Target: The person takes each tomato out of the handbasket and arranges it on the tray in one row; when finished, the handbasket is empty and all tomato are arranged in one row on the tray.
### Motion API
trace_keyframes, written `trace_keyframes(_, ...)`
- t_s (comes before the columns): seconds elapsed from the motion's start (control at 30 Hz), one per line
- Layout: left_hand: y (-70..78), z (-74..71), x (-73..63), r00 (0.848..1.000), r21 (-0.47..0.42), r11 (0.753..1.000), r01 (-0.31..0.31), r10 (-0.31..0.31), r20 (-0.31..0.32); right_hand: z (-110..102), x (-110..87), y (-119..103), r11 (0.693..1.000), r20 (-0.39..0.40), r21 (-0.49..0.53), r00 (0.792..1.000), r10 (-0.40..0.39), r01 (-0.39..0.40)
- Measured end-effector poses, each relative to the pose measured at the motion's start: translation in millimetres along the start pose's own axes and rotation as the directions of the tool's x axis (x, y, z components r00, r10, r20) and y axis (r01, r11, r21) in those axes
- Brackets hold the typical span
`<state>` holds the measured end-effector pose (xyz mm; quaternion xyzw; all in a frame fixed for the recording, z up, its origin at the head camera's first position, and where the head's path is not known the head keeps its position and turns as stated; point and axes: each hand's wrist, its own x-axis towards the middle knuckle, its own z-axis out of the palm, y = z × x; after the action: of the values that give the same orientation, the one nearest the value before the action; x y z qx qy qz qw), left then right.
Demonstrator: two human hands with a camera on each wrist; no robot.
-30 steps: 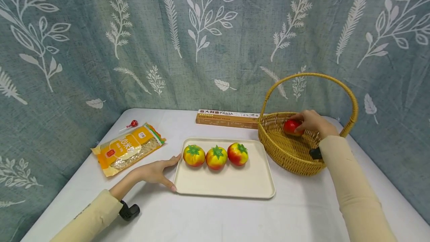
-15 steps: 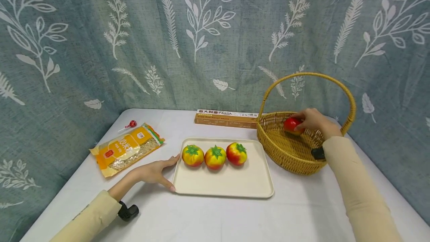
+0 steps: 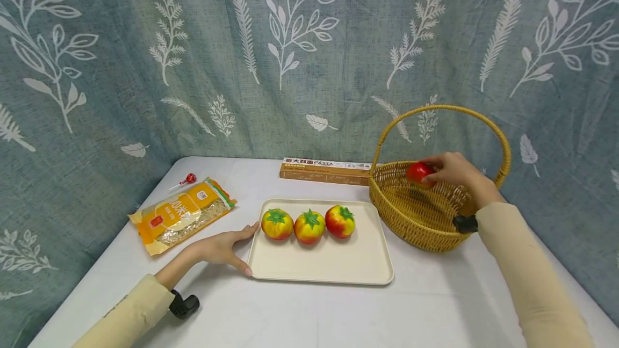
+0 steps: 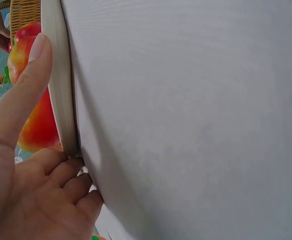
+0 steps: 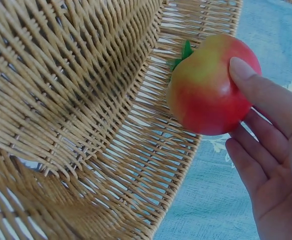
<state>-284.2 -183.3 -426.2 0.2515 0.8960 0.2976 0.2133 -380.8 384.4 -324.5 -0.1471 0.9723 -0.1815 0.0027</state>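
Note:
My right hand point(image 3: 454, 169) pinches a red-and-yellow tomato point(image 3: 419, 175) between thumb and fingers. It holds the tomato at the far part of the wicker basket point(image 3: 408, 227). In the right wrist view, that tomato point(image 5: 211, 100) shows its green leaves facing the woven wall. My left hand point(image 3: 224, 248) is spread along the left side of a cream tray point(image 3: 333, 268), thumb near the front corner and index finger further back. The left wrist view has the thumb point(image 4: 28, 82) over the tray rim point(image 4: 60, 85). Three tomatoes point(image 3: 310, 228) with green tops sit in a row on the tray.
An orange bag of grain point(image 3: 184, 214) lies at the left of the white table, with a red lollipop point(image 3: 191, 178) behind it. A pasta box point(image 3: 324, 172) lies along the back. The basket's tall handle point(image 3: 445, 107) arches over the right arm's side.
The right hand has lifted slightly, raising the tomato from lower in the basket toward its far rim. The left hand stays at the tray's side.

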Motion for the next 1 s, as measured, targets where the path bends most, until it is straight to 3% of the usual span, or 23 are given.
trace_keyframes(0.4, -0.5, 0.3, 0.5, 1.000, 0.004, 1.000, 0.001, -0.001, 0.004, -4.0, -13.1, -5.7, 0.998, -0.068, 0.033, 0.997, 0.047, -0.044)
trace_keyframes(0.6, 0.6, 0.6, -0.6, 1.000, -0.012, 1.000, -0.004, 0.004, 0.008, -10.2, -21.2, -19.2, 0.996, -0.101, 0.082, 0.994, 0.044, -0.036)
trace_keyframes(1.0, 0.3, -0.4, -1.3, 1.000, -0.020, 1.000, -0.021, 0.021, 0.005, -15.3, -37.5, -44.7, 0.996, -0.193, 0.086, 0.981, 0.034, -0.018)
